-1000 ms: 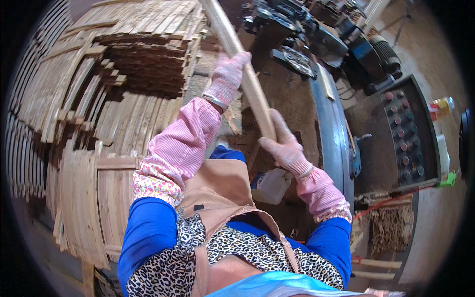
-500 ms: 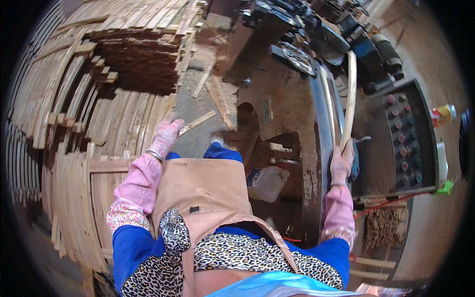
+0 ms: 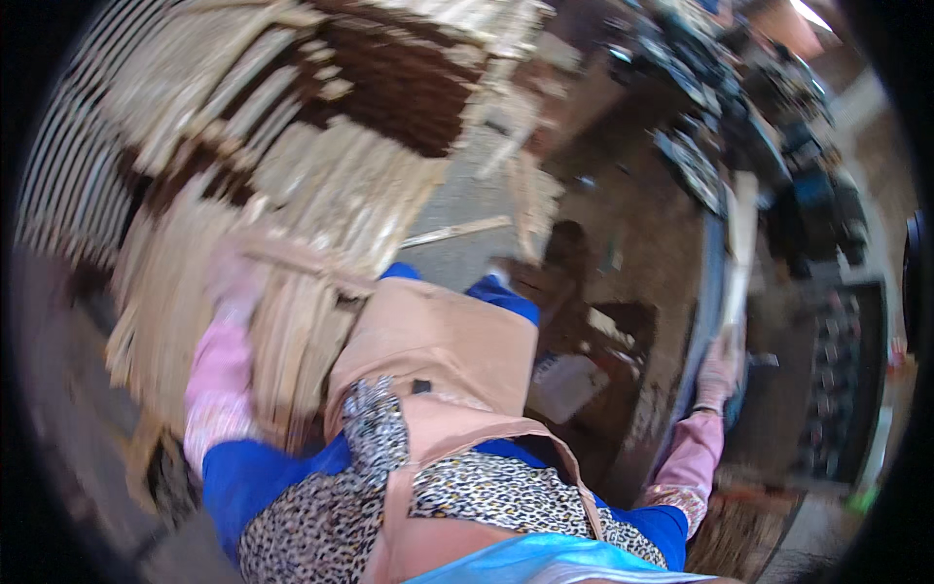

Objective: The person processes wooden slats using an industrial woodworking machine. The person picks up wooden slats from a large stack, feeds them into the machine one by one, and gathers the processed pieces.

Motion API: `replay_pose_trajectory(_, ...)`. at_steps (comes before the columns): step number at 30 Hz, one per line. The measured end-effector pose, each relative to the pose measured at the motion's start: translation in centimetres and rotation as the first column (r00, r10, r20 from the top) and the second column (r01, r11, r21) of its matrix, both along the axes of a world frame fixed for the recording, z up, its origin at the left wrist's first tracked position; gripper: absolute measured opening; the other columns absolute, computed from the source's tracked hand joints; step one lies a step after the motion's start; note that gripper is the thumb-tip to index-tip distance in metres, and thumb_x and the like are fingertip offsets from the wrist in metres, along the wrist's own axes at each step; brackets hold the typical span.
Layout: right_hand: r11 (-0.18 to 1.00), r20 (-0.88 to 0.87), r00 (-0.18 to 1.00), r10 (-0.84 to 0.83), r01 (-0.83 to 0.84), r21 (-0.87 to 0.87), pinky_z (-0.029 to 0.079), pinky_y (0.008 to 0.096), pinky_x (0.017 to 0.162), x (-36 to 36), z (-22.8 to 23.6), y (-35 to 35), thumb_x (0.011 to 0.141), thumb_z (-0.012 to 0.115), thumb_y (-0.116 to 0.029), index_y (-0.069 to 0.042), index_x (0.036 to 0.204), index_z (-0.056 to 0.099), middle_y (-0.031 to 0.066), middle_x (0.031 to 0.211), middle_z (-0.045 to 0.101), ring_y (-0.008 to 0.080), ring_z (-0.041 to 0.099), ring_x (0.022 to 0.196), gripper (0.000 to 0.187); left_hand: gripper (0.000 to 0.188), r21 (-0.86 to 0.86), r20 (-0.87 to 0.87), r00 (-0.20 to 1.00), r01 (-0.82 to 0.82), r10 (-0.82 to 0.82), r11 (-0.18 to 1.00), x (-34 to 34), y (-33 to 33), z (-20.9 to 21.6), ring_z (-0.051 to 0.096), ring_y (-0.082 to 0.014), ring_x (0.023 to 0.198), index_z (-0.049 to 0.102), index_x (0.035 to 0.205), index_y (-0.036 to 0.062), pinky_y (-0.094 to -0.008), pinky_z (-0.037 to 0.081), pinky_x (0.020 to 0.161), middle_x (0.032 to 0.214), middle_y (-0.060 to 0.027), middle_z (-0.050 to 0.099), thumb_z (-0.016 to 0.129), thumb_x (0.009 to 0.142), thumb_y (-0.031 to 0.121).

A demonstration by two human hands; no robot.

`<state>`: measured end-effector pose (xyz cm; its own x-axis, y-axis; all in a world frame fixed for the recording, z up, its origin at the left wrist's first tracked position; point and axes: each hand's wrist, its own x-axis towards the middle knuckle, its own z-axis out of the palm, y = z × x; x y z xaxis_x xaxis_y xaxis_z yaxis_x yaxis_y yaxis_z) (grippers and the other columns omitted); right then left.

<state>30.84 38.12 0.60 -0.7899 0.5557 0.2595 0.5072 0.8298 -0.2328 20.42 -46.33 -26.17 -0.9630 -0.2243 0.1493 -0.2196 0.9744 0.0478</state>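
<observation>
My right hand (image 3: 718, 375), in a pale pinkish glove, is closed around the near end of a long wooden strip (image 3: 741, 248). The strip lies along the machine's metal edge (image 3: 708, 282), its far end close to the machine head. On the other side, my left hand (image 3: 234, 277) is over the nearer stack of wooden strips (image 3: 165, 292), beside a crosswise strip (image 3: 302, 258). Motion smears its fingers, so its grip and any contact with the wood cannot be made out.
More stacked strips (image 3: 355, 180) rise at the far left. Loose strips (image 3: 457, 231) lie on the floor ahead of my feet. A whitish plastic jug (image 3: 567, 384) sits under the machine table. At the right stands a control panel (image 3: 832, 380) with rows of buttons, near a motor (image 3: 827, 214).
My left hand has swung left and back from the far stack's corner to the nearer stack. My right hand still holds the strip. The whole view has turned and shifted, with blur.
</observation>
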Motion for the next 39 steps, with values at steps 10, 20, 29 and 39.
replay_pose_trajectory(10, 0.952, -0.037, 0.99, -0.133, 0.138, 0.275, 0.05, 0.0446, 0.096, 6.2, 1.2, -3.0, 0.092, 0.068, -0.024, -0.009, 0.133, 0.063, 0.0182, 0.115, 0.068, 0.0356, 0.063, 0.11, 0.044, 0.082, -0.158, 0.223, 0.961, -0.132, 0.166, 0.978, 5.9, -5.1, 1.1, 0.04, -0.038, 0.141, 0.032, 0.155, 0.0035, -0.0419, 0.032, 0.119, 0.152, -0.0242, 0.042, 0.065, 0.08, 0.012)
replay_pose_trajectory(20, 0.928, -0.081, 0.995, 0.059, -0.025, 0.373, 0.056, 0.0438, 0.076, -11.9, -0.7, 4.3, 0.094, 0.067, -0.031, -0.012, 0.125, 0.069, 0.0182, 0.103, 0.073, 0.0338, 0.07, 0.088, 0.037, 0.067, 0.903, -0.167, 0.986, 0.161, -0.019, 0.398, -16.7, 14.8, 15.2, 0.064, -0.0281, 0.102, 0.045, 0.14, -0.0004, -0.0384, 0.053, 0.09, 0.117, -0.0183, 0.063, 0.072, 0.081, 0.016)
replay_pose_trajectory(29, 0.531, -0.058, 0.837, 0.544, -0.397, -0.748, 0.031, 0.0304, 0.117, -10.1, 1.6, -25.1, 0.083, 0.08, -0.014, -0.007, 0.157, 0.032, 0.0144, 0.156, 0.043, 0.0219, 0.042, 0.142, 0.088, 0.041, 0.69, -0.182, 0.979, 0.065, -0.086, -0.721, -21.7, 43.9, 25.6, 0.063, -0.0203, 0.066, 0.061, 0.111, -0.0014, -0.0338, 0.054, 0.068, 0.082, -0.0082, 0.066, 0.076, 0.081, 0.022)
replay_pose_trajectory(39, 0.92, -0.066, 0.986, -0.155, 0.119, -0.372, 0.041, 0.0363, 0.112, 11.4, 3.5, -10.1, 0.09, 0.066, -0.009, -0.002, 0.155, 0.034, 0.0205, 0.147, 0.052, 0.0289, 0.054, 0.132, 0.073, 0.072, 0.923, 0.032, 0.967, -0.126, -0.254, -0.363, -20.0, 39.2, 10.2, 0.052, -0.0059, 0.071, 0.031, 0.155, 0.0011, -0.0209, 0.042, 0.058, 0.094, 0.0001, 0.061, 0.066, 0.096, 0.023)
